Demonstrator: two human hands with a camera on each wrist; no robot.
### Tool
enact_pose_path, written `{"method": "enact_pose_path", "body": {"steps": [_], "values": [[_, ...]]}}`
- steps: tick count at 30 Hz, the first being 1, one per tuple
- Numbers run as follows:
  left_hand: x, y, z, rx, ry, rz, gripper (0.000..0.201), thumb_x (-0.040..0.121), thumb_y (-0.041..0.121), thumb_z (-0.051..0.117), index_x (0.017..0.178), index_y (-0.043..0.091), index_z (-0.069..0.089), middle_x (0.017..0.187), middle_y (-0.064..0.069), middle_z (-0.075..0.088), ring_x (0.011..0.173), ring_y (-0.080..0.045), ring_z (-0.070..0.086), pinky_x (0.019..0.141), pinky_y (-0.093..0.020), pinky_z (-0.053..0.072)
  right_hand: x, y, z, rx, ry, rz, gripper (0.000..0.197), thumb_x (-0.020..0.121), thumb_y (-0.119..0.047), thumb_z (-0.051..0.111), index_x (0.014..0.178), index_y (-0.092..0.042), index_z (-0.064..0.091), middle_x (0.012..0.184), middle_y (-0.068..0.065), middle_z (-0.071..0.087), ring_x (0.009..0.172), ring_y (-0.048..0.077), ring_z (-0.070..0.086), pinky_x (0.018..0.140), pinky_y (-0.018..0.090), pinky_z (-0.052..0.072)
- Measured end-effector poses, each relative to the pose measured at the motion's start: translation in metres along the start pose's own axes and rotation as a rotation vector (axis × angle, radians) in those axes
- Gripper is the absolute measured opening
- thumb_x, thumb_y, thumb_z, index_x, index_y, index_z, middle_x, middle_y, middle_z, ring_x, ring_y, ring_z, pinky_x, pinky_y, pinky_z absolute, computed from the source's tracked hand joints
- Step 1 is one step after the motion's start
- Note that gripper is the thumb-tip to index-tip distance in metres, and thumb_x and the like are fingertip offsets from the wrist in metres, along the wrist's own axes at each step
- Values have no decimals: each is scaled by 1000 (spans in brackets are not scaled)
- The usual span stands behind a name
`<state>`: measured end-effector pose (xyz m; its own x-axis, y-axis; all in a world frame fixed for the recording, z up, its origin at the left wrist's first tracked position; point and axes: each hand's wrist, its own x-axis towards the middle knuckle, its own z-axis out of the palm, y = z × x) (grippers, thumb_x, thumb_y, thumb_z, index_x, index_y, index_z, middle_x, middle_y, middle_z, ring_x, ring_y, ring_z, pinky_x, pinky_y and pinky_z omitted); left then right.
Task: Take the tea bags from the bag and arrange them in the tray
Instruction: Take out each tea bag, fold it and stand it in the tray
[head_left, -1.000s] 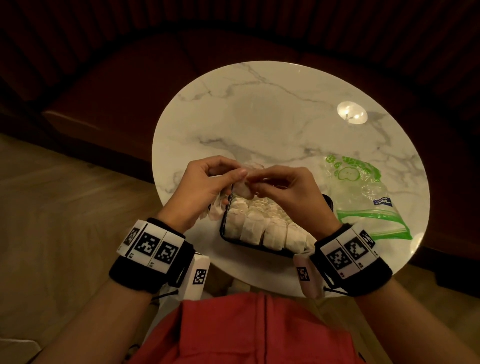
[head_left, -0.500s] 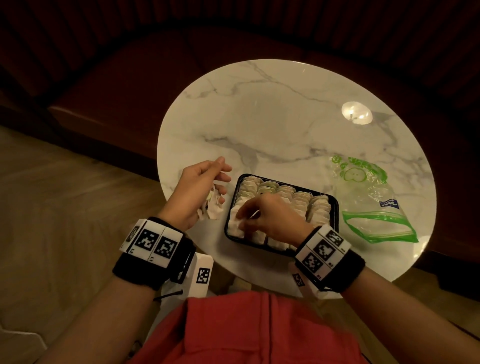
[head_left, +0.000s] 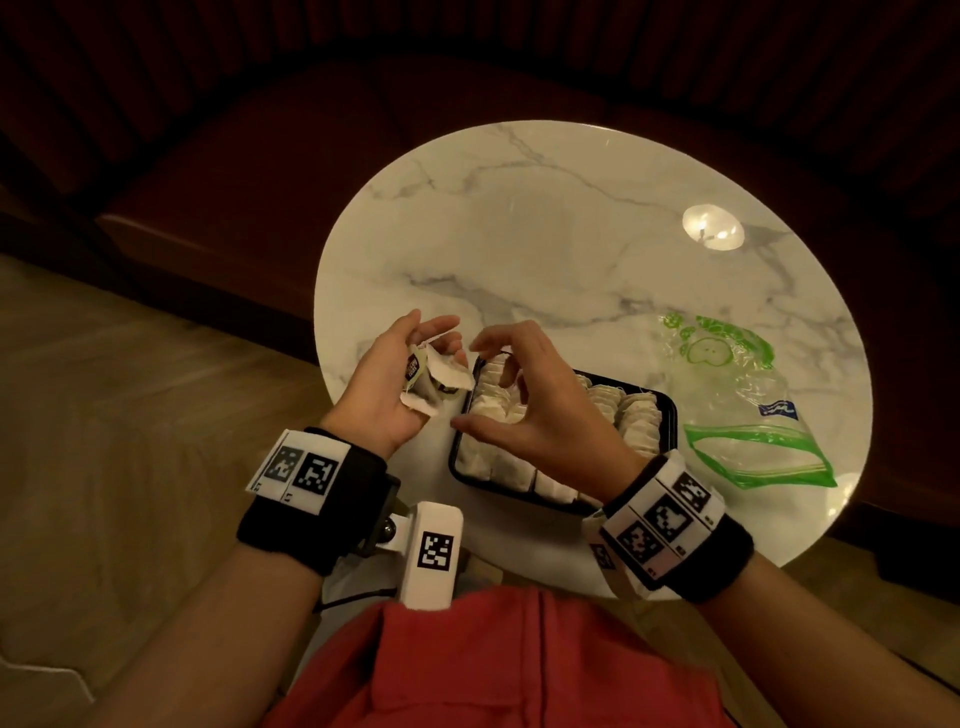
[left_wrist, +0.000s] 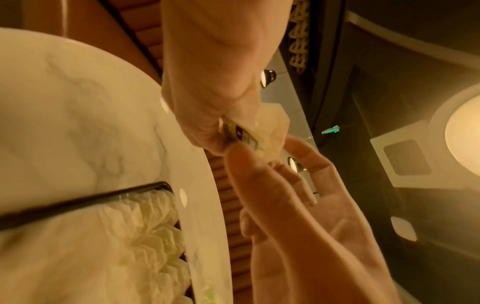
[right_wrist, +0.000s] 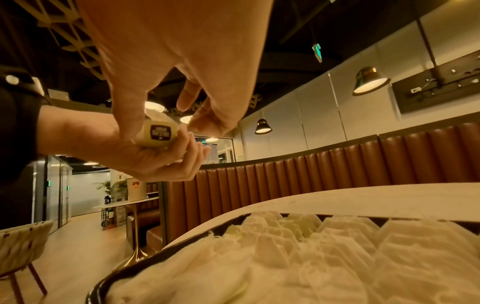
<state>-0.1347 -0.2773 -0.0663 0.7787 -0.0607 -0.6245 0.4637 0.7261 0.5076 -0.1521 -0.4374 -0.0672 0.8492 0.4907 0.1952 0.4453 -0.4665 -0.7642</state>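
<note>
1. Crinkled white paper tea bags (head_left: 435, 382) lie bunched in the cupped left hand (head_left: 384, 384), fingers loosely curled round them.
2. The right hand (head_left: 524, 410) hovers beside, fingers arched, empty.
3. More fill the black tray (head_left: 670, 415) on the round marble table (head_left: 519, 234).
4. The clear zip bag (head_left: 737, 395) lies flat.

Table (head_left: 545, 249) glossy veined marble; tea bags (head_left: 636, 415) matt crinkled paper; bag (head_left: 737, 395) clear shiny plastic.
</note>
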Motion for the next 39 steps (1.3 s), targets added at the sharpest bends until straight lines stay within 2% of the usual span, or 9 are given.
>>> {"method": "enact_pose_path", "body": {"steps": [3, 8, 13, 18, 23, 26, 30, 33, 39], "values": [[-1, 0, 2, -15, -3, -26, 40, 105, 33, 38, 93, 7, 67, 81, -8, 65, 60, -15, 66, 61, -25, 54, 1, -1, 3, -45, 17, -118, 55, 79, -19, 80, 128, -9, 55, 124, 5, 49, 102, -6, 45, 86, 7, 36], [-7, 0, 9, -40, -17, -39, 39, 105, 32, 36, 102, 5, 65, 105, -16, 66, 92, -25, 69, 73, -34, 59, 6, 2, 4, -42, 172, -196, 35, 82, -12, 77, 115, -5, 68, 114, 9, 56, 94, 9, 55, 82, 10, 39], [-12, -1, 16, -13, -27, -48, 38, 105, 30, 38, 97, 4, 64, 76, -13, 70, 70, -22, 69, 73, -28, 54, 15, 1, 0, 23, 213, -179, 18, 85, -5, 72, 103, -3, 73, 98, -1, 63, 82, -6, 52, 73, 8, 38], [-16, -1, 14, 32, -80, -57, 45, 101, 33, 46, 128, -1, 57, 125, -19, 65, 115, -28, 64, 99, -40, 50, 21, -10, -18, 144, 202, 23, 14, 89, -12, 69, 101, -7, 73, 92, 2, 73, 77, 13, 64, 67, 30, 53], [-24, 7, 13, 137, -226, -13, 52, 98, 46, 45, 120, 2, 64, 108, -17, 70, 95, -28, 70, 87, -42, 57, 27, -13, -37, 425, 110, 230, 15, 92, -16, 65, 99, -5, 72, 83, 2, 72, 66, 7, 60, 59, 19, 45], [-27, 9, 14, 206, -297, 10, 56, 98, 49, 41, 127, 6, 60, 116, -17, 67, 104, -31, 67, 83, -43, 58, 29, -11, -39, 565, 130, 287, 15, 92, -12, 64, 105, -5, 68, 81, 10, 68, 62, 14, 55, 55, 23, 45], [-29, 7, 18, 257, -298, 19, 48, 99, 42, 44, 128, 8, 59, 123, -20, 64, 106, -34, 65, 75, -40, 60, 29, -10, -38, 597, 120, 313, 20, 93, -9, 62, 112, -15, 66, 87, 13, 66, 73, 19, 60, 55, 23, 47], [-27, 4, 19, 281, -291, 21, 43, 99, 42, 44, 120, 9, 64, 112, -14, 69, 96, -26, 69, 71, -36, 60, 27, -10, -36, 548, 129, 326, 12, 92, -13, 64, 103, -16, 69, 93, 8, 68, 76, 21, 60, 53, 23, 44], [-23, 0, 16, 272, -243, -6, 48, 96, 53, 45, 115, 15, 65, 99, -9, 68, 79, -22, 68, 62, -31, 58, 25, -13, -37, 617, 207, 341, 7, 90, -17, 67, 92, -22, 71, 90, -7, 65, 73, 10, 53, 57, 20, 41]]}}
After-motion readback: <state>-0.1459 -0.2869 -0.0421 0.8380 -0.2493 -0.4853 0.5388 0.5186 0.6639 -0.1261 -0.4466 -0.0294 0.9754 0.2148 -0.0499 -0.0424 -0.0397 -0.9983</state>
